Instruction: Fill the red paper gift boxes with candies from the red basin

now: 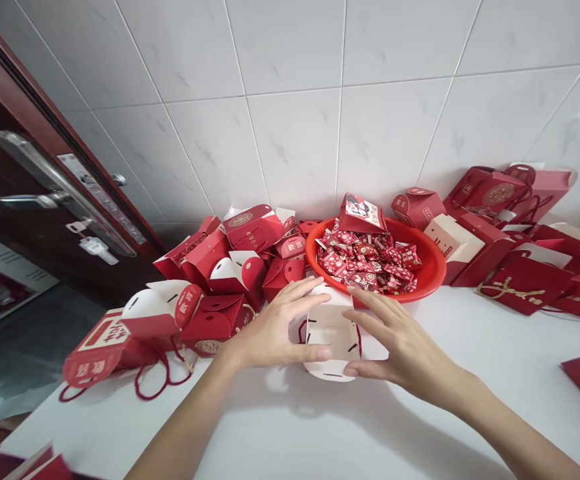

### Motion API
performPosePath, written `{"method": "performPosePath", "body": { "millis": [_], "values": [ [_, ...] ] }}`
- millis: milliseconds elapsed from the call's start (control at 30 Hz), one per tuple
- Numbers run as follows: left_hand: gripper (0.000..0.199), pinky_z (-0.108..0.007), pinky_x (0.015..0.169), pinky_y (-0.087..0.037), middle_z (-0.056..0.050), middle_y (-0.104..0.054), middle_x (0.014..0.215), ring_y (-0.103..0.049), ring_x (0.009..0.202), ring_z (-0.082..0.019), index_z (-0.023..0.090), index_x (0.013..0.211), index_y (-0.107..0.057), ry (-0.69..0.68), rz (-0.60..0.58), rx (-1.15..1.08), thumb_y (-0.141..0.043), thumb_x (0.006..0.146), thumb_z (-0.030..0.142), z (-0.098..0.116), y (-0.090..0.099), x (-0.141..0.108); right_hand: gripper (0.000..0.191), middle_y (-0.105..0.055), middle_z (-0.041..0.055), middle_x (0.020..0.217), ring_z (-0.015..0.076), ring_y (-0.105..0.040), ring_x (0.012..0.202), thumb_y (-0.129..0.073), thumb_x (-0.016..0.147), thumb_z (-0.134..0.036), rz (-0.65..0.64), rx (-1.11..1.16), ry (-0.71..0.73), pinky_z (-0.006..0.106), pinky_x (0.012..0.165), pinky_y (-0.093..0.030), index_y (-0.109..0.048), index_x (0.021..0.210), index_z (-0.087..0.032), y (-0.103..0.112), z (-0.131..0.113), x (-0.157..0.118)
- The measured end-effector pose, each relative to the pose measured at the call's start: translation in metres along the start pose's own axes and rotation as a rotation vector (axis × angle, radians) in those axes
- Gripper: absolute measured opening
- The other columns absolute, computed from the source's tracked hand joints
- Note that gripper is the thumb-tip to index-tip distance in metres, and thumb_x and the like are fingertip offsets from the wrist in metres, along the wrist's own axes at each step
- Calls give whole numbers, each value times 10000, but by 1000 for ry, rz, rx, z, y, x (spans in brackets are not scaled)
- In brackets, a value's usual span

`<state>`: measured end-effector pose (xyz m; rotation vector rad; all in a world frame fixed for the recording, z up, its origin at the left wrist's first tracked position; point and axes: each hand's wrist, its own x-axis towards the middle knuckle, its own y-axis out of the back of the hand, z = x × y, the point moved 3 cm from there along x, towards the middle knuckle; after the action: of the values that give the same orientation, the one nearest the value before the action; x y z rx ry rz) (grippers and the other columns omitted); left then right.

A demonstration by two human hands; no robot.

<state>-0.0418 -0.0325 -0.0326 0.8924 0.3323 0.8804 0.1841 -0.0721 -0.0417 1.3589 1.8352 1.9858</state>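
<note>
An open gift box point(332, 333) with a white inside stands on the white table between my hands, its flaps spread and dark red cord at its sides. No candy shows inside it. My left hand point(283, 327) is at the box's left side, fingers apart, the thumb over the near flap. On the right side, my right hand point(395, 340) has its fingers spread, with the thumb at the near right flap. Just behind the box is a red basin point(433, 277) of red wrapped candies point(365, 260), with a small red box point(362, 213) on top.
Several red boxes point(215, 320) with cords crowd the left side of the table point(290, 433). More red boxes and bags point(525, 280) stand at the right. Behind is a tiled wall point(300, 140); a door with keys point(97, 248) is at the left.
</note>
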Motion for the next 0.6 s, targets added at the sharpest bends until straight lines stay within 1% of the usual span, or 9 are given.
{"method": "performPosePath", "body": {
  "millis": [167, 233, 300, 367, 467, 533, 600],
  "values": [
    [646, -521, 1215, -359, -123, -403, 1628, -401, 1490, -334, 248, 1406, -604, -33, 137, -120, -667, 876, 612, -11, -9, -5, 547, -603, 259, 1395, 359, -634, 1218, -625, 934, -563, 46, 74, 29, 526, 919, -585, -644, 1278, -139, -1, 0, 1],
    [594, -511, 1212, -368, -111, -417, 1621, -421, 1479, -324, 264, 1401, -604, -35, 158, -158, -641, 905, 589, -14, -13, -8, 490, -609, 235, 1399, 333, -631, 1233, -613, 959, -516, 61, 122, 21, 494, 947, -579, -641, 1294, -159, -2, 2, 1],
    [596, -509, 1209, -371, -107, -415, 1623, -421, 1479, -324, 272, 1415, -588, -35, 152, -186, -639, 909, 584, -16, -17, -9, 402, -624, 196, 1398, 301, -630, 1249, -608, 981, -449, 81, 184, -16, 459, 983, -567, -651, 1288, -194, -1, 9, 1],
    [619, -512, 1208, -369, -110, -409, 1627, -417, 1480, -331, 273, 1427, -577, -34, 132, -203, -652, 899, 587, -17, -20, -9, 324, -656, 155, 1369, 273, -641, 1246, -603, 992, -396, 108, 256, -87, 430, 1006, -558, -670, 1258, -224, 0, 22, 3],
    [637, -508, 1204, -373, -119, -410, 1624, -421, 1475, -341, 262, 1420, -584, -45, 125, -232, -666, 885, 597, -16, -20, -8, 263, -713, 122, 1282, 265, -669, 1211, -609, 979, -387, 186, 361, -239, 403, 1006, -557, -710, 1161, -227, 4, 51, 10],
    [605, -500, 1200, -379, -122, -432, 1609, -432, 1467, -341, 258, 1395, -605, -55, 152, -259, -660, 892, 590, -15, -18, -6, 262, -748, 118, 1199, 276, -699, 1145, -623, 947, -397, 232, 389, -371, 396, 979, -566, -729, 1092, -207, 9, 73, 17],
    [531, -488, 1195, -386, -117, -470, 1582, -452, 1452, -331, 261, 1358, -632, -66, 192, -288, -636, 920, 562, -14, -15, -4, 273, -770, 121, 1135, 284, -721, 1079, -613, 923, -373, 210, 387, -517, 395, 955, -568, -734, 1071, -178, 14, 93, 25]
  ]
}}
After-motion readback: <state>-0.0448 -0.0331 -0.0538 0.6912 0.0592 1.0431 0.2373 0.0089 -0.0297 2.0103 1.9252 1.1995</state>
